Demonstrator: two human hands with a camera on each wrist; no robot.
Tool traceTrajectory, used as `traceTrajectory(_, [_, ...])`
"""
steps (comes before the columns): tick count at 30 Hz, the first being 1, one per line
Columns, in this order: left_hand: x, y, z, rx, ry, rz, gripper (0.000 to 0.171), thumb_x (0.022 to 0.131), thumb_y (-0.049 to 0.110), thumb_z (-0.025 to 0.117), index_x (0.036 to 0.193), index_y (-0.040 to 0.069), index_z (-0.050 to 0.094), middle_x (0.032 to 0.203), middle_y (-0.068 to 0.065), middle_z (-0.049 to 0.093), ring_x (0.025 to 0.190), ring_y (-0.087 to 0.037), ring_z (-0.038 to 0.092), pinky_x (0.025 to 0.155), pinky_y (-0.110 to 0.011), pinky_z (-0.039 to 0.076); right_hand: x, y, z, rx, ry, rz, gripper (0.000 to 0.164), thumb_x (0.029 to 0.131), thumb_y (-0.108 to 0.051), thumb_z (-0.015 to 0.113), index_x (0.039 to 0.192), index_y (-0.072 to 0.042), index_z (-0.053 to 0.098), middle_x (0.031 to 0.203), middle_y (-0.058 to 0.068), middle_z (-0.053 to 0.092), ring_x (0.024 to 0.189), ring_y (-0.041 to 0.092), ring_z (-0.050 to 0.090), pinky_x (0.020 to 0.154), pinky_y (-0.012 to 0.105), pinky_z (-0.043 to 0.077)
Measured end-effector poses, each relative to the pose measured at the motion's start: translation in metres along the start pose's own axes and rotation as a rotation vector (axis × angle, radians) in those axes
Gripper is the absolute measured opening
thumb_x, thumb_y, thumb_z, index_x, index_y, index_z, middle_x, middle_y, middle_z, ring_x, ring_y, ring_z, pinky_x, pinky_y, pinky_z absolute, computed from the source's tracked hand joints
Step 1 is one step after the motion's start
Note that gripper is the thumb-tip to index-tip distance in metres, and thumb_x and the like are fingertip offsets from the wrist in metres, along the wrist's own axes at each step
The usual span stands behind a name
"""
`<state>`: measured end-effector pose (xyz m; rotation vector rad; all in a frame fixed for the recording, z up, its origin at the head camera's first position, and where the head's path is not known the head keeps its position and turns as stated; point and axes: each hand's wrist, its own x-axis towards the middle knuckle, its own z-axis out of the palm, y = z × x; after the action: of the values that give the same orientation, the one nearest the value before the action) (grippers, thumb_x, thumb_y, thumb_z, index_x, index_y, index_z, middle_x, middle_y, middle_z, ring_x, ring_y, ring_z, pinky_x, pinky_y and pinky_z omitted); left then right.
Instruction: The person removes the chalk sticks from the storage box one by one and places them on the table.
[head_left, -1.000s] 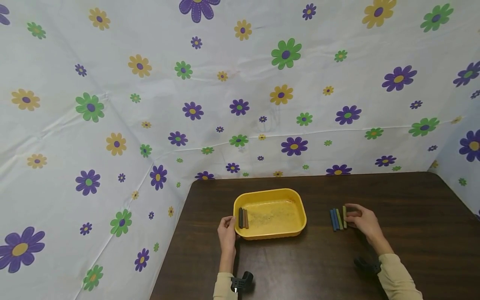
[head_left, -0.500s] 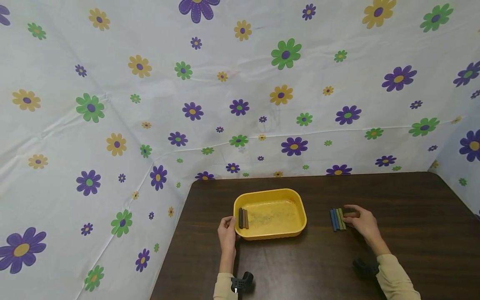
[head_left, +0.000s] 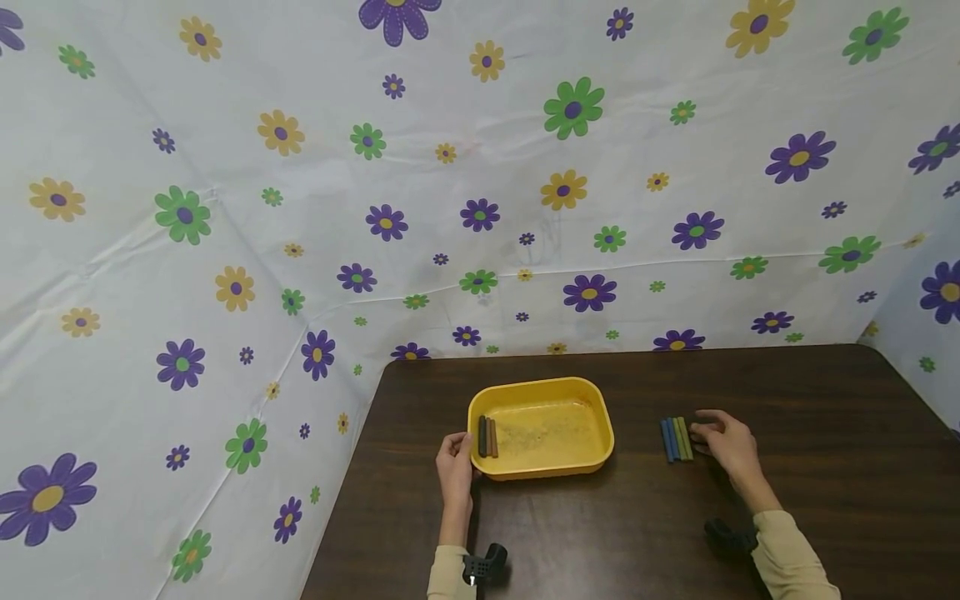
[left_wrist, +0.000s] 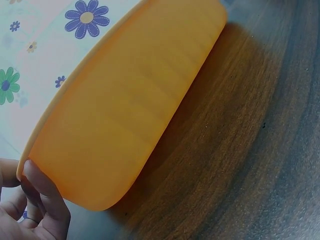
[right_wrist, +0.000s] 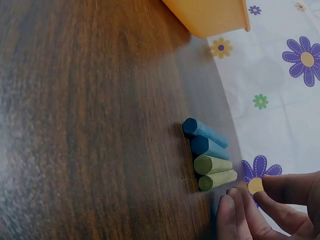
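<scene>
In the head view, my left hand (head_left: 454, 471) pinches the left rim of a yellow plastic tray (head_left: 551, 425). The left wrist view has thumb and fingers on either side of that rim. Inside the tray, along its left end, lie a black crayon (head_left: 482, 437) and two brown crayons (head_left: 491, 438). Right of the tray, two blue crayons (head_left: 668, 440) and two green crayons (head_left: 683, 439) lie side by side on the table. Beside the outer green crayon (right_wrist: 218, 180), my right hand (right_wrist: 270, 212) stays slightly apart, fingers loosely bent and holding nothing.
The dark wooden table (head_left: 600, 533) bears the tray and the loose crayons. Behind and to the left hangs a white flowered cloth (head_left: 480, 167). A black device (head_left: 486, 564) is strapped on the left wrist, another (head_left: 727, 537) on the right.
My right hand has moved the outer green crayon left against the other green one, then let go and drawn back slightly right. The left hand and tray have not visibly moved.
</scene>
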<state>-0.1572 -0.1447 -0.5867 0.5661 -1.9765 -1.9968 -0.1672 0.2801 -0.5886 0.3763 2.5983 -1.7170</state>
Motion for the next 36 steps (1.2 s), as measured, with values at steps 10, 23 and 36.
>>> traceTrajectory(10, [-0.001, 0.001, 0.000, -0.031, -0.012, -0.002, 0.023, 0.105, 0.016, 0.063, 0.115, -0.005, 0.064, 0.097, -0.018, 0.063, 0.058, -0.011, 0.049, 0.049, -0.022, 0.043, -0.007, -0.017, 0.001, 0.055, 0.030, -0.006, 0.045, 0.110, -0.020, 0.049, 0.141, 0.013, 0.050, 0.121, 0.033, 0.064, 0.083, 0.005, 0.065, 0.073, 0.027, 0.059])
traceTrajectory(23, [-0.002, 0.006, 0.002, -0.002, -0.010, -0.016, 0.023, 0.106, 0.013, 0.059, 0.116, -0.007, 0.062, 0.101, -0.028, 0.061, 0.059, -0.013, 0.049, 0.049, -0.023, 0.043, -0.014, -0.052, 0.006, 0.088, -0.021, -0.061, 0.047, 0.112, -0.025, 0.047, 0.142, 0.011, 0.049, 0.120, 0.029, 0.067, 0.090, 0.008, 0.068, 0.078, 0.028, 0.059])
traceTrajectory(36, [0.000, 0.003, 0.001, -0.031, -0.014, -0.004, 0.021, 0.105, 0.015, 0.063, 0.113, -0.003, 0.064, 0.092, -0.015, 0.062, 0.056, -0.011, 0.048, 0.049, -0.022, 0.043, -0.022, -0.080, 0.034, 0.114, -0.081, -0.136, 0.042, 0.111, -0.024, 0.049, 0.139, 0.008, 0.053, 0.121, 0.030, 0.067, 0.100, 0.024, 0.070, 0.081, 0.028, 0.058])
